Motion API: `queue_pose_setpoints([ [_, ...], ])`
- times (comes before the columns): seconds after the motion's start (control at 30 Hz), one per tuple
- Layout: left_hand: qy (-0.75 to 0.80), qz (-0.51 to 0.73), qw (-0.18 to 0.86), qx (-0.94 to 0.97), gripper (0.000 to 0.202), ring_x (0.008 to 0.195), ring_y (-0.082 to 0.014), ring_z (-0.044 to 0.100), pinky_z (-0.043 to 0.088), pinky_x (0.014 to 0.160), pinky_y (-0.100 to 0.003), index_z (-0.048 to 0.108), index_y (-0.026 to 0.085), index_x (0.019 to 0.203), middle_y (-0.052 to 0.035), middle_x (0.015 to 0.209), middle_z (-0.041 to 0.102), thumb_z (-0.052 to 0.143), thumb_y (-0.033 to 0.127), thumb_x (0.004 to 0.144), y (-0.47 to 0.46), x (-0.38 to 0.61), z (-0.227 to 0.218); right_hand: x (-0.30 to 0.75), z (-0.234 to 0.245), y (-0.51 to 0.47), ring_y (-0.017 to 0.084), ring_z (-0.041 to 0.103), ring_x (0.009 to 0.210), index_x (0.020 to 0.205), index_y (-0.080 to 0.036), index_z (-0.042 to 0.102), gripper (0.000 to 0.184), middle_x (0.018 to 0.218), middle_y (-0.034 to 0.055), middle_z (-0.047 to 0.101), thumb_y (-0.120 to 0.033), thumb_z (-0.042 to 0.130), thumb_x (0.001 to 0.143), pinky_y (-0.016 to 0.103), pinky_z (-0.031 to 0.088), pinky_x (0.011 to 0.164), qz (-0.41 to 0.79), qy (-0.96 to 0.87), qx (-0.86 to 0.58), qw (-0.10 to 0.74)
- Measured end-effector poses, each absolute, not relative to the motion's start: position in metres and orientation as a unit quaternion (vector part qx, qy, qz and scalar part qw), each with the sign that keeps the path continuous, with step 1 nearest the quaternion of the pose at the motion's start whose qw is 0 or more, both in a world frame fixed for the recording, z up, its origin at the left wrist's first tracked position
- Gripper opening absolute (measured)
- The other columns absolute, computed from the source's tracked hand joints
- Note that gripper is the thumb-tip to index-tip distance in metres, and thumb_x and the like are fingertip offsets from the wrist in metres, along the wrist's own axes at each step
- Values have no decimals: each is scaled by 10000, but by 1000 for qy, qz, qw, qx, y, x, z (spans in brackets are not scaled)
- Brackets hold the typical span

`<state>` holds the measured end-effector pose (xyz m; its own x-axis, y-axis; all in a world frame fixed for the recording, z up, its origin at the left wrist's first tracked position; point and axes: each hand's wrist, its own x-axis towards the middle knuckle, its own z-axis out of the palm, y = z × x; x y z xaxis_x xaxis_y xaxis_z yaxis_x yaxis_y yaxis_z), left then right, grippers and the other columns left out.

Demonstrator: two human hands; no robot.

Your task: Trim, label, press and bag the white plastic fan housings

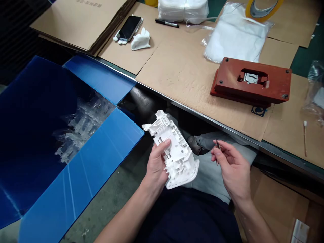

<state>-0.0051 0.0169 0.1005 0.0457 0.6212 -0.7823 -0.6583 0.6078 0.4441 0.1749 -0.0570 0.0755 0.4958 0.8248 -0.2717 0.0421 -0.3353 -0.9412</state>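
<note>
My left hand (160, 158) grips a white molded plastic part (174, 143) by its left edge, thumb across its face. The part is long, full of ribs, slots and small clips, and is held tilted above my lap. To the right, my right hand (234, 165) pinches a small, thin, dark metallic piece (217, 145) between thumb and fingertips; its exact kind is too small to make out. A gap separates this hand from the white part. Beyond the hands, a red-brown fixture block (253, 79) with a metal insert (251, 78) sits on the cardboard-covered table (177, 67).
At left stands an open blue box (98, 158) holding several clear-bagged parts (86, 118). On the table lie a phone (129, 28), white gloves (141, 39), a marker (167, 23), bagged white material (235, 33), yellow tape (263, 10) and a cotton swab (305, 138). Stacked cardboard (76, 23) lies at back left.
</note>
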Motion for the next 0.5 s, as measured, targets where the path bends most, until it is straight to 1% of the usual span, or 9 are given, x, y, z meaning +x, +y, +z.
queue_pose_setpoints([
  [0.07,551,478,684,8,525,820,-220,747,620,813,-355,644,208,1171,3,893,774,779,76,681,17,-5,101,170,80,-62,152,656,730,1172,-243,697,310,925,34,716,-367,706,887,294,582,663,409,-305,-716,477],
  [0.13,551,496,669,47,642,954,-248,741,611,869,-376,608,252,1263,-9,1026,778,781,62,675,17,-5,100,165,87,-65,175,678,827,1185,-257,694,300,994,43,717,-362,683,904,318,597,743,396,-337,-724,454],
  [0.2,541,507,666,86,675,1074,-278,711,597,912,-395,585,281,1309,-33,1150,757,785,81,696,17,-5,100,159,96,-67,196,678,936,1229,-276,683,311,1083,52,707,-347,648,929,335,592,818,367,-386,-730,429],
  [0.27,542,519,649,123,673,1114,-287,695,595,911,-388,588,299,1314,-39,1211,738,797,98,706,18,-4,101,154,105,-67,202,669,964,1291,-285,655,349,1125,61,692,-337,618,947,314,590,786,344,-431,-728,407],
  [0.37,558,536,611,166,647,1113,-280,695,602,869,-341,617,309,1282,-30,1227,730,807,97,701,18,-3,104,146,115,-67,182,647,831,1322,-259,636,393,1035,70,676,-368,622,945,280,569,661,328,-483,-715,385],
  [0.43,559,544,597,191,619,1123,-276,691,601,849,-312,628,306,1267,-29,1221,730,794,85,713,18,-1,106,143,117,-66,162,611,740,1318,-236,640,411,942,60,654,-393,635,937,282,552,645,310,-513,-710,369],
  [0.5,554,551,588,209,590,1140,-273,682,595,857,-303,629,305,1264,-31,1209,731,777,85,737,17,0,109,141,117,-66,154,594,715,1330,-221,636,431,906,56,638,-395,641,936,279,533,631,286,-535,-712,353],
])
